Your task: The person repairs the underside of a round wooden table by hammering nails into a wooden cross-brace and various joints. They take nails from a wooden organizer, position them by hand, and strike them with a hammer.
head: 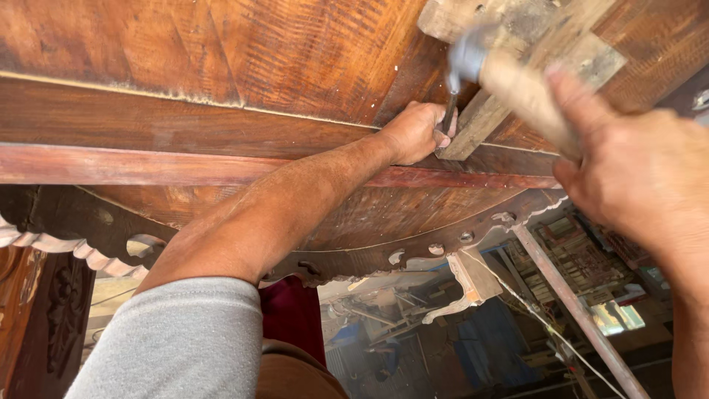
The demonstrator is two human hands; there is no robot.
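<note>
Head view, close to a large piece of dark reddish wooden furniture [221, 66] with broad grained panels. Across its middle runs a smooth red-brown rail [148, 168], and below that hangs a carved, pierced apron [413, 255] with scalloped edges and round holes.

The left hand [415, 131] reaches out from a grey sleeve [177, 343], the forearm stretched toward the upper middle of the picture. Its grip is pressed together around a thin dark metal tool [449, 112], perhaps a chisel or punch; only a short part of the shaft shows beyond the fingers. The tool stands against the wood just beside a pale, rough wooden block [517, 44] fixed at an angle on the panel.

The right hand [642, 177] fills the right edge, large and slightly blurred. Its grip is curled tight on the pale wooden handle of a hammer [509, 81]. The grey metal head of the hammer sits just above the top of the thin tool, touching it or very nearly so; blur makes it hard to tell which.

Below the furniture, a cluttered workshop shows in the background, with a slanting metal bar [576, 310], stacked carved wooden pieces and blue sheeting.
</note>
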